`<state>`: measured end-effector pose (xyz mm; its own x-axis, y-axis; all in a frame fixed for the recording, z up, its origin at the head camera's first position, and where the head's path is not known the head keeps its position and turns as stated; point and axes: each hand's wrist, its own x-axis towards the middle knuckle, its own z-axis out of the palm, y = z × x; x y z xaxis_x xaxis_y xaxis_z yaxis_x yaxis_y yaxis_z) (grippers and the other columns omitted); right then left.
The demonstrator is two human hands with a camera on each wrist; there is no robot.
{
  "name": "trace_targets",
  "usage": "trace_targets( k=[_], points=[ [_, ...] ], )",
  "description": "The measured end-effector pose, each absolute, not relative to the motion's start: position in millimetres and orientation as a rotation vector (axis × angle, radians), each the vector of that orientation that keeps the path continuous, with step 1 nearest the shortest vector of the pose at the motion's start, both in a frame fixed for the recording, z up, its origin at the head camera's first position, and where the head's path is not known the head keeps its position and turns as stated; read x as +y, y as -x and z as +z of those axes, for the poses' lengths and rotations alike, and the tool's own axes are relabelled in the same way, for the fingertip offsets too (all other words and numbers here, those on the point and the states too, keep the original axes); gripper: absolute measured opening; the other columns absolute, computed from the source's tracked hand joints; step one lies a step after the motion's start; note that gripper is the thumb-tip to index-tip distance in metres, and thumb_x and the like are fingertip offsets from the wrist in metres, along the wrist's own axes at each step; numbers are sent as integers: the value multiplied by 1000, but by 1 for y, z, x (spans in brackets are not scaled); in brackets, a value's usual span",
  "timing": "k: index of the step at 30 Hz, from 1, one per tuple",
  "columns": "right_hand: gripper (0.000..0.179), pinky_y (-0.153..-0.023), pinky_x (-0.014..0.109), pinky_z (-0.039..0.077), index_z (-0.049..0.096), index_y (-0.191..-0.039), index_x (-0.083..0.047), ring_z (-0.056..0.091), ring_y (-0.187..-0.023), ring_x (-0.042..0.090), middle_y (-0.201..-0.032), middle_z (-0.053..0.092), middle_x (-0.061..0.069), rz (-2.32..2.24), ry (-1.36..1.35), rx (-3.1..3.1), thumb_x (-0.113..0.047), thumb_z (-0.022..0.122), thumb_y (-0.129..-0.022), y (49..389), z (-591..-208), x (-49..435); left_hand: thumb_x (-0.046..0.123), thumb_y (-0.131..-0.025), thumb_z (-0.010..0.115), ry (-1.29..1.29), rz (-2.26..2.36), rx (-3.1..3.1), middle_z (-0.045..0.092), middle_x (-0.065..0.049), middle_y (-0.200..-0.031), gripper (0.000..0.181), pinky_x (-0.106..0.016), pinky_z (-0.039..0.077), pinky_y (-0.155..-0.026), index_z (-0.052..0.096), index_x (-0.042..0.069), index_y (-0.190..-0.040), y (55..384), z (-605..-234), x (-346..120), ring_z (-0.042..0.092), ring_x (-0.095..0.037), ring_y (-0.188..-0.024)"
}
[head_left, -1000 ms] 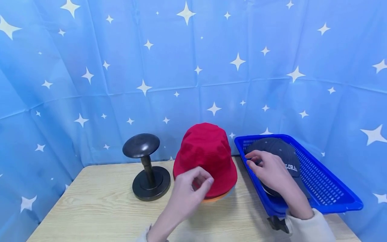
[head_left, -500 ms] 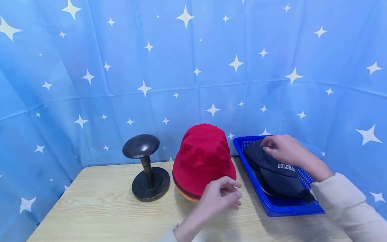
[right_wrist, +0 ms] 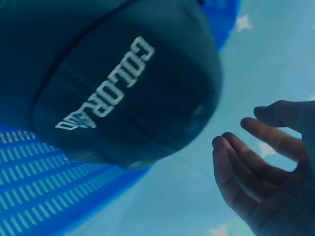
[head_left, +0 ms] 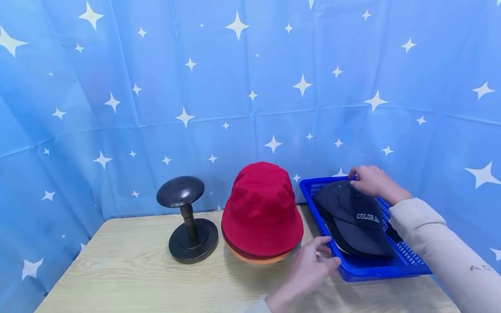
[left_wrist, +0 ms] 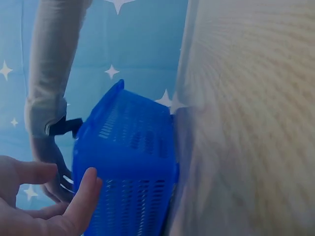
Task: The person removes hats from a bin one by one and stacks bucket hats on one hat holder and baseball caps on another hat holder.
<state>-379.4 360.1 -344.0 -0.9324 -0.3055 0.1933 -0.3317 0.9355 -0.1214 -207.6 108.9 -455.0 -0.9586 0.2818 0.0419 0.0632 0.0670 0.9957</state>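
A navy baseball cap (head_left: 354, 206) with white lettering lies in a blue plastic basket (head_left: 391, 273), brim toward the near side. Beneath it shows the dark edge of what looks like another cap. My right hand (head_left: 373, 181) hovers over the far side of the cap's crown. In the right wrist view, that hand (right_wrist: 268, 167) has loosely bent fingers and a gap to the cap (right_wrist: 133, 93). By the basket's left rim is my left hand (head_left: 313, 265), thumb and fingers parted, holding nothing; whether it touches the rim I cannot tell.
Left of the basket stands a red bucket hat (head_left: 262, 208), with an orange brim (head_left: 260, 261) showing under it. Farther left is a black hat stand (head_left: 192, 228) with a domed top and round base. A starry blue curtain (head_left: 219, 87) hangs behind the wooden table (head_left: 117, 269).
My left hand has moved right, from in front of the red hat to the basket's left rim. My right hand has risen toward the basket's far side. The cap stays in the basket.
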Motion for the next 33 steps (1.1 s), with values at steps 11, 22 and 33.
trace_targets(
  k=[11, 22, 33],
  points=[
    [38, -92, 66, 51, 64, -126, 11, 59, -113, 61, -118, 66, 37, 204, -473, -3026, -15, 54, -100, 402, -367, 377, -5, -88, 74, -207, 2224, 1912, 62, 2, -96, 68, -32, 65, -66, 52, 10, -150, 211, -462, 121, 77, -23, -73],
    [41, -97, 69, 48, 64, -127, 13, 52, -120, 65, -127, 62, 40, 238, -395, -3040, -14, 45, -102, 404, -370, 380, -9, -86, 75, -205, 2226, 1840, 60, 0, -95, 76, -33, 65, -65, 47, 8, -154, 210, -461, 122, 77, -38, -73],
    [44, -92, 66, 49, 62, -129, 13, 54, -117, 63, -128, 60, 40, 294, -302, -3066, -14, 43, -99, 407, -376, 384, -15, -84, 73, -209, 2235, 1767, 59, -5, -92, 82, -39, 66, -71, 42, 7, -156, 211, -462, 124, 77, -43, -80]
  ],
)
